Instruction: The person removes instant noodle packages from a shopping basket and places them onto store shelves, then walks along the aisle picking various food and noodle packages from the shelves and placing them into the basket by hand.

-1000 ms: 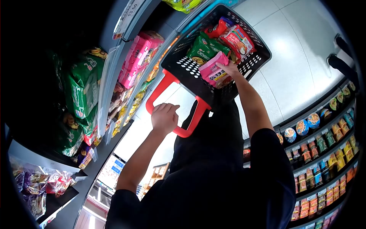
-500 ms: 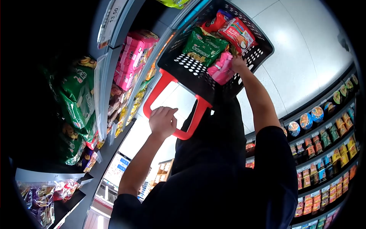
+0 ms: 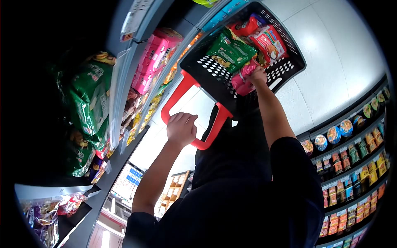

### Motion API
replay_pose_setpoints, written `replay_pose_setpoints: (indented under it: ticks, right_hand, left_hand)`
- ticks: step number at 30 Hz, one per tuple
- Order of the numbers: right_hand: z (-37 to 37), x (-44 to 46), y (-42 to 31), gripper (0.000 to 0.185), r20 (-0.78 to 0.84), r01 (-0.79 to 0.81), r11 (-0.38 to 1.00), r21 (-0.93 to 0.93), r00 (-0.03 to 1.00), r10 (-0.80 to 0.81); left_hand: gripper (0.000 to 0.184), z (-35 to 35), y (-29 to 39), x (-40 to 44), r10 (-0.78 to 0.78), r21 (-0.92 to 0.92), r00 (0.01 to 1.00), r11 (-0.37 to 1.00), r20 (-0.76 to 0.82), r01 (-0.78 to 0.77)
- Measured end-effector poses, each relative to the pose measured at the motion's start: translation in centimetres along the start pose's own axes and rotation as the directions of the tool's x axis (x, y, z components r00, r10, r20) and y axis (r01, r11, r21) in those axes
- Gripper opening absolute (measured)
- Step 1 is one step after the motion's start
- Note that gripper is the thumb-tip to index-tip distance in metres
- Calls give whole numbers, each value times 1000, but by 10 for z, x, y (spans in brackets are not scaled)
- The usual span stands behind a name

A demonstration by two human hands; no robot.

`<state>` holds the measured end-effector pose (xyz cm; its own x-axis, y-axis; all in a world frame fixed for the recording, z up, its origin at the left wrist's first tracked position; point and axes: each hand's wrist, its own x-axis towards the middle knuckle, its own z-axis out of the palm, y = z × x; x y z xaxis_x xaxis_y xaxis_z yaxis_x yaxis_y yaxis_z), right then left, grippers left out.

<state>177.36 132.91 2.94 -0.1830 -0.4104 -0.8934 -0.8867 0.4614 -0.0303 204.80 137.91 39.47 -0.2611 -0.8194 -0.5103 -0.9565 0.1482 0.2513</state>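
Left fingers (image 3: pixel 175 118) round red handle (image 3: pixel 175 98); right fingers (image 3: pixel 255 71) gripping pink packet (image 3: pixel 242 84); green pack (image 3: pixel 232 51): lettering blurred.

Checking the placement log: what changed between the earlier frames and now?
The right hand lowered the pink noodle packet deeper into the black basket, beside the green noodle packet; whether it still grips is unclear. The left hand stayed on the red handle.

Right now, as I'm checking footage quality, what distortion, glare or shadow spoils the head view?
Head view, right: shelves curve from lens distortion; head view, upper right: glare brightens the floor; head view, left: green bags fade into shadow; head view, upper centre: pink packet shows no readable lettering.
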Motion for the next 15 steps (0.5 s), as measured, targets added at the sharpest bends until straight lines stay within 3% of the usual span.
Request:
replay_pose_setpoints:
  ticks: [1,2,3,6,7,9,10,11,12,13,14,15]
  right_hand:
    - [-9,-2,-6,104,19,-13,1000,-1,1000,13]
    - [-14,-9,-11,105,-58,-30,998,-57,998,27]
    - [-18,-20,-12,97,-224,54,997,-49,972,-63]
    - [-24,-51,-10,75,-481,430,901,-48,781,-399]
    - [-15,-59,-4,68,-572,540,836,-94,658,-490]
    - [-1,-92,0,45,-433,555,810,191,788,-438]
    - [-40,-162,-18,31,-311,560,750,353,826,-470]
    - [-26,-175,-15,26,-222,577,696,428,813,-538]
    - [-22,-202,-20,22,-231,643,579,501,745,-626]
    - [-24,-244,-29,23,-368,714,393,579,660,-655]
    - [-25,-279,-37,28,-336,665,336,667,671,-661]
    - [-49,-326,-46,32,-159,569,489,661,743,-650]
  left_hand:
    - [25,-2,-2,2,9,-6,1000,1000,-29,-9]
    - [25,-3,-2,4,16,-12,998,1000,-58,-17]
    - [25,-3,-1,3,21,-20,996,1000,-84,-23]
    - [22,-6,4,8,56,-75,980,995,-189,-72]
    - [20,-8,9,11,74,-80,972,992,-223,-94]
    - [17,-9,18,20,115,-134,929,976,-353,-172]
    - [15,-5,18,22,136,-118,914,974,-382,-195]
    - [13,-3,18,21,150,-99,913,974,-379,-201]
    - [12,-6,22,21,158,-92,912,974,-378,-207]
    - [12,-9,26,21,169,-83,911,973,-376,-215]
    - [12,-8,28,25,172,-65,902,975,-395,-214]
    - [12,-4,30,28,172,-53,896,976,-409,-212]
